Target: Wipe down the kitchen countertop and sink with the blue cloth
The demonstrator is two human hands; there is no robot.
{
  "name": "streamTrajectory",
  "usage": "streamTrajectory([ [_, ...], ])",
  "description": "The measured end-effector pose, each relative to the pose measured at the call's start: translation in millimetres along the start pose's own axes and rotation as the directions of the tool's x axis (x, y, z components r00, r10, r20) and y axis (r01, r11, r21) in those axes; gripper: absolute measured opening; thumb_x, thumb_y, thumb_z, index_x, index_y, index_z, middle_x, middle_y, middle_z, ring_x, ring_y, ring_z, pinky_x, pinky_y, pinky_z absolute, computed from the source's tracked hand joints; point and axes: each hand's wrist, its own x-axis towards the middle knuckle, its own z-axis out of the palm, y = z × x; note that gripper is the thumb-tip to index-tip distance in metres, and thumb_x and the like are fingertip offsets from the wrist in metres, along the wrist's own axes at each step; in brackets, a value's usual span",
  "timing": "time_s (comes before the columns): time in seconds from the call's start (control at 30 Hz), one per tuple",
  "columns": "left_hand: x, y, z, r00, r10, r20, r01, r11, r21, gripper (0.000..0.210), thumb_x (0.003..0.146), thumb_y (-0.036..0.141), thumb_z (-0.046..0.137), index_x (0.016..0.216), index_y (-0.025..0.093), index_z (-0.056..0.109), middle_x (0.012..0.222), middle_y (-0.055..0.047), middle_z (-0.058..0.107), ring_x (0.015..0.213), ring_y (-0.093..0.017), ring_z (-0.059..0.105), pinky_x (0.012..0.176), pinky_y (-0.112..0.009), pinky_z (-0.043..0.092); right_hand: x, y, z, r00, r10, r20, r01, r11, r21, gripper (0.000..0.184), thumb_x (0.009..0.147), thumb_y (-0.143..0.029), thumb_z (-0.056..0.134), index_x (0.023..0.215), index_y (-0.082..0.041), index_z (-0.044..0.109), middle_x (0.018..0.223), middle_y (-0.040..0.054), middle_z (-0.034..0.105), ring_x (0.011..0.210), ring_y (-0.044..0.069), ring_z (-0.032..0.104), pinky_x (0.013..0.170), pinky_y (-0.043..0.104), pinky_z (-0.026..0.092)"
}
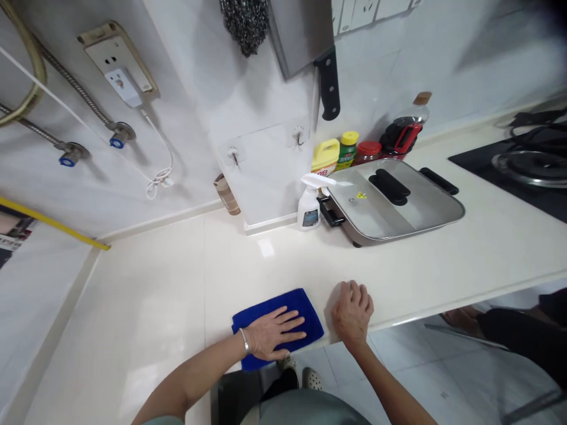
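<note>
My left hand [277, 333] lies flat, fingers spread, on a folded blue cloth [310, 316] at the counter's front edge. A silver bracelet [244, 340] circles that wrist. Just right of the cloth, my right hand [353, 313] rests on the white counter [283, 265] with its fingers curled in and nothing visible in them. Behind the hands, a white spray bottle [309, 209] stands upright against the wall corner. To its right sits a rectangular electric pan [363, 233] under a glass lid with a black handle [390, 187].
Behind the pan are a yellow jug [326, 154], a green jar [348, 149], a red-lidded jar [367, 151] and a clear bottle [416, 112]. A black cooktop [487, 159] lies far right. A cleaver [328, 82] hangs above. Another person's leg [518, 336] shows at lower right.
</note>
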Motion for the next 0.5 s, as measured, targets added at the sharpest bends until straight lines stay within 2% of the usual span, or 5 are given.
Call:
streamTrajectory([
  [0.13, 32, -9, -7.4, 0.996, 0.092, 0.014, -0.092, 0.996, -0.008, 0.062, 0.096, 0.040, 0.046, 0.155, 0.024, 0.032, 0.166, -0.005, 0.022, 0.154, -0.024, 0.007, 0.126, -0.050, 0.008, 1, 4, 0, 1.000, 0.008, -0.030, -0.004, 0.991, 0.132, 0.047, 0.097, -0.024, 0.034, 0.138, -0.008, 0.048, 0.145, 0.0191, 0.046, 0.144, 0.035, 0.025, 0.114, 0.058, 0.025],
  [0.3, 66, -21, -13.2, 0.992, 0.122, 0.006, -0.122, 0.992, 0.030, 0.062, 0.095, 0.040, 0.048, 0.153, 0.024, 0.036, 0.164, -0.006, 0.027, 0.154, -0.024, 0.012, 0.125, -0.050, 0.009, 6, 9, 6, 0.983, 0.150, -0.110, -0.099, 0.921, 0.376, 0.044, 0.103, -0.038, 0.031, 0.127, -0.013, 0.057, 0.138, 0.0163, 0.054, 0.138, 0.031, 0.038, 0.115, 0.057, 0.027],
  [0.4, 81, -31, -16.6, 0.991, 0.129, -0.026, -0.128, 0.990, 0.055, 0.060, 0.094, 0.041, 0.050, 0.152, 0.025, 0.039, 0.163, -0.006, 0.029, 0.153, -0.025, 0.015, 0.125, -0.051, 0.012, 8, 14, 10, 0.980, 0.183, -0.073, -0.128, 0.872, 0.472, 0.047, 0.103, -0.045, 0.030, 0.122, -0.015, 0.060, 0.136, 0.0155, 0.056, 0.135, 0.030, 0.042, 0.114, 0.058, 0.027],
  [0.5, 99, -42, -21.0, 0.985, 0.161, -0.065, -0.156, 0.985, 0.075, 0.059, 0.094, 0.040, 0.051, 0.150, 0.025, 0.042, 0.163, -0.006, 0.030, 0.153, -0.025, 0.017, 0.125, -0.051, 0.012, 7, 21, 10, 0.993, 0.120, -0.016, -0.098, 0.872, 0.479, 0.047, 0.102, -0.047, 0.029, 0.121, -0.017, 0.061, 0.140, 0.0141, 0.054, 0.137, 0.031, 0.040, 0.115, 0.060, 0.026],
])
